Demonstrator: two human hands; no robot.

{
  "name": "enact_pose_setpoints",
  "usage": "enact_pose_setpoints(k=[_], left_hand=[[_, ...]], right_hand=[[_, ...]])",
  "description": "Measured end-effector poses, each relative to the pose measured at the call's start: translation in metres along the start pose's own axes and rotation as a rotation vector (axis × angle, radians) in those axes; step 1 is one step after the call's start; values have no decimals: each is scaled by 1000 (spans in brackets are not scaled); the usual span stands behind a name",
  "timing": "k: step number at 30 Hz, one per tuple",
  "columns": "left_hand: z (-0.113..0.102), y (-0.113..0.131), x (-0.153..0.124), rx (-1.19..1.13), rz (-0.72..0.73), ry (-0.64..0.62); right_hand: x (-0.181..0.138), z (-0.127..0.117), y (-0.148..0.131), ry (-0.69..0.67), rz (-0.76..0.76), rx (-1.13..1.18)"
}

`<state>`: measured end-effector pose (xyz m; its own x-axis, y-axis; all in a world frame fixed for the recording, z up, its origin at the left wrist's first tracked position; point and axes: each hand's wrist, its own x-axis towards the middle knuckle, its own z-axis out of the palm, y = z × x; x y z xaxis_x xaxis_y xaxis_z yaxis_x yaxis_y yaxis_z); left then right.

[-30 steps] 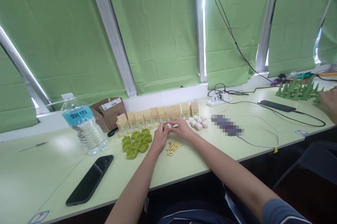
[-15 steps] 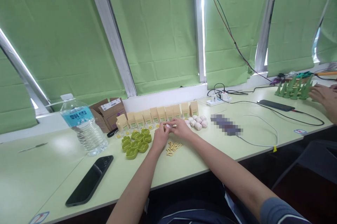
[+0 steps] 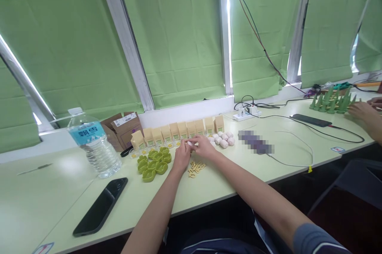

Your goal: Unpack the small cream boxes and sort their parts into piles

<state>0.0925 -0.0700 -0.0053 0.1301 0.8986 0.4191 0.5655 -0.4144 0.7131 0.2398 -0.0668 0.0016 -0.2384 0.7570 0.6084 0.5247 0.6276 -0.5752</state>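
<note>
My left hand (image 3: 182, 154) and my right hand (image 3: 203, 147) meet at the middle of the table, fingers closed around a small pale pink rounded piece (image 3: 190, 143). Most of that piece is hidden by the fingertips. Right of my hands lies a group of similar pinkish-white rounded pieces (image 3: 223, 143). Close to my left hand stand several olive-green cup-shaped pieces (image 3: 153, 163). Small yellow curved pieces (image 3: 196, 168) lie in a pile below my hands. Behind runs a row of cream-coloured blocks (image 3: 174, 131) with small clear parts in front.
At the left are a large water bottle (image 3: 97, 144), a black phone (image 3: 101, 206) and a cardboard box (image 3: 123, 128). A power strip (image 3: 247, 114) with cables lies at the back. Farther right are another phone (image 3: 312, 120), green cones (image 3: 330, 102) and another person's hand (image 3: 365, 114).
My hands stay together on the pale piece, with only a slight shift of the fingers. The view has moved a little. At the right, the other person's hands have shifted.
</note>
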Motion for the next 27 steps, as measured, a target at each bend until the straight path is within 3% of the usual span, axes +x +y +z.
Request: enact_pose_setpoints(k=[8,20,27], left_hand=[[0,-1,2,47,-51,6],[-5,-2,1,-101,-64,9],[-4,-3,2,-93,-31,-28]], right_hand=[[0,4,-4,-16,-45,-81],[-2,3,10,-48,-33,6],[-2,-1,3,-47,-64,-101]])
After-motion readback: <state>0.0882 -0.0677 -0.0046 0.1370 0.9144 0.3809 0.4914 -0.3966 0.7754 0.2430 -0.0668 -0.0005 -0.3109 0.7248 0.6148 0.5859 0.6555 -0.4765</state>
